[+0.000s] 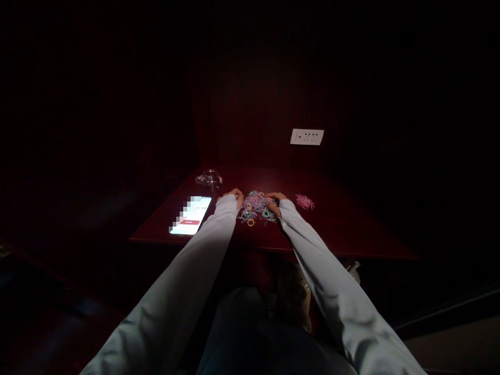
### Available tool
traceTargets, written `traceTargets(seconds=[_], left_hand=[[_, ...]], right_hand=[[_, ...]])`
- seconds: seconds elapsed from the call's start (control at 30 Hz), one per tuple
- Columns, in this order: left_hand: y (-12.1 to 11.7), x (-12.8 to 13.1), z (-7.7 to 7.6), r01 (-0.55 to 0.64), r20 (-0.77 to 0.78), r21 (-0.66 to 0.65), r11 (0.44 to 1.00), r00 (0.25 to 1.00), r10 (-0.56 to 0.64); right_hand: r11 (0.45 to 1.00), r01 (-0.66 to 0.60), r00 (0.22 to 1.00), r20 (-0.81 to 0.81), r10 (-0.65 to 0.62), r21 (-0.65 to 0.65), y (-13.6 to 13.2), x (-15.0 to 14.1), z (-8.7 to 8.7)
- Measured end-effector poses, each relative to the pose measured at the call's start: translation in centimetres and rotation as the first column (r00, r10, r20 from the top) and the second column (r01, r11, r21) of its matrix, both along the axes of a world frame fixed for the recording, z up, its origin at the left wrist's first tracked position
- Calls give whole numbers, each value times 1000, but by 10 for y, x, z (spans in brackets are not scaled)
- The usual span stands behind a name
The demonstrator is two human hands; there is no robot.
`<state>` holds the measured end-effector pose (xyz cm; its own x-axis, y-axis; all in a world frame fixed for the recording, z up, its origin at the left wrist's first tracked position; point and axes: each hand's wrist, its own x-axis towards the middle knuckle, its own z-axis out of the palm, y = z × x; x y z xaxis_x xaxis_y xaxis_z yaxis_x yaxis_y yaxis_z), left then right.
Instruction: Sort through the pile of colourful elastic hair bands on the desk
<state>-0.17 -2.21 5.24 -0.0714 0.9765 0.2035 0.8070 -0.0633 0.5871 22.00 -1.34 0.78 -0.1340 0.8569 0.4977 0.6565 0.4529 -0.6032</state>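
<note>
A loose heap of small elastic hair ties [255,203] in pink, purple, green and yellow lies on the dark red table. At its left edge rests my left hand [234,196], with curled fingers; whatever they may hold is hidden. My right hand [276,201] reaches over the heap's right side, thumb and index finger apart, touching the ties with nothing visible gripped. A separate small pile of pink ties [304,202] sits to the right of that hand. One yellow tie [250,223] lies at the heap's near edge.
Left of my left arm lies a phone [199,216] with a lit screen. Behind it stands a clear container [211,177] with pinkish bits beside it. A white socket panel [307,137] is on the back wall. The table's front edge [269,249] runs below my forearms.
</note>
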Motion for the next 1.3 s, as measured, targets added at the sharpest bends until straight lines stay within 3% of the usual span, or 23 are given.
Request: traceTargets(seconds=[0.43, 0.53, 0.67, 0.93, 1.1, 1.3], left_hand=[[3, 1, -6, 86, -74, 125, 988, 994, -77], [7, 0, -10, 172, -82, 164, 971, 984, -160], [11, 1, -21, 336, -82, 192, 922, 942, -326], [18, -2, -34, 563, -47, 157, 811, 825, -563], [30, -3, -37, 561, -67, 119, 819, 828, -557], [29, 1, -39, 519, -67, 141, 843, 855, -515]], right_hand=[[999, 1, 982, -188, -10, -51, -2, -5, -3], [998, 17, 977, -209, -30, -65, -1, -8, -2], [999, 28, 978, -206, -24, 16, 0, -8, 0], [999, -28, 994, -110, 30, 26, 3, -6, -2], [997, -66, 998, 9, 67, -40, 2, -3, 0], [999, -36, 999, -9, 36, -1, -1, 1, 1]])
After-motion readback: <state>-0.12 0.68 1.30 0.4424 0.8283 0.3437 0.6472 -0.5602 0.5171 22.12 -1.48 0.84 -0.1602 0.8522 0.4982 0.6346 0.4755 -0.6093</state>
